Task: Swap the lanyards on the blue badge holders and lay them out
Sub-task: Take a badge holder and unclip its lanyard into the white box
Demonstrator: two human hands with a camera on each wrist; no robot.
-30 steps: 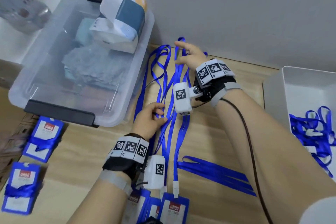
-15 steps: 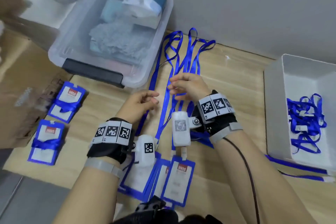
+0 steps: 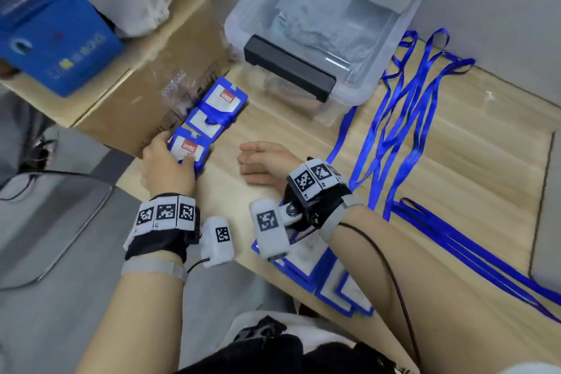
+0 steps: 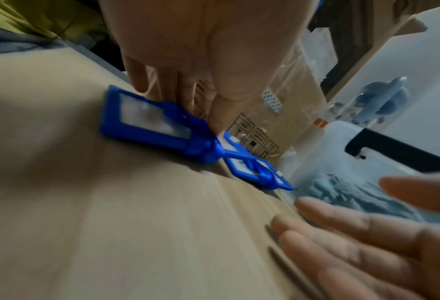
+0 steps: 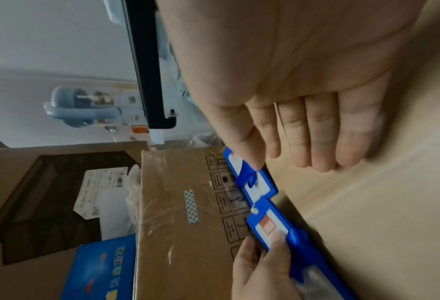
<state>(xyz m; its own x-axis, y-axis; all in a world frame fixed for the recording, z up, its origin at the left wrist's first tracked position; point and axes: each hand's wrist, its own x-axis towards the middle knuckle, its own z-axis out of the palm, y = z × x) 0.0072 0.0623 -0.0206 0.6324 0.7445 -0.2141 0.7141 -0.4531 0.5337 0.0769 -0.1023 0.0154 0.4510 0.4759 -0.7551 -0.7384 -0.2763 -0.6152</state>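
Two blue badge holders with lanyards wrapped round them lie at the table's left edge against a cardboard box. My left hand (image 3: 174, 155) (image 4: 180, 105) (image 5: 265, 253) grips the near holder (image 3: 189, 147) (image 4: 147, 119) (image 5: 273, 227), thumb at its box side and fingers on its face. The far holder (image 3: 218, 106) (image 4: 255, 170) (image 5: 255, 186) lies untouched. To the right, my right hand (image 3: 247, 158) (image 4: 368, 233) (image 5: 298, 162) is open with straight fingers and holds nothing. Long blue lanyards (image 3: 409, 118) are spread out at the right. Their badge holders (image 3: 328, 279) sit partly under my right forearm.
A cardboard box (image 3: 145, 91) with a blue carton (image 3: 51, 30) on top stands just left of the table. A clear plastic bin (image 3: 358, 94) with a black handle (image 3: 288, 70) stands behind. Loose lanyards (image 3: 455, 246) trail towards a white tray (image 3: 546, 222) at the right edge.
Both hands have left the spread lanyards and moved left to the wrapped holders. My left hand has taken hold of the near one. The head view has swung left.
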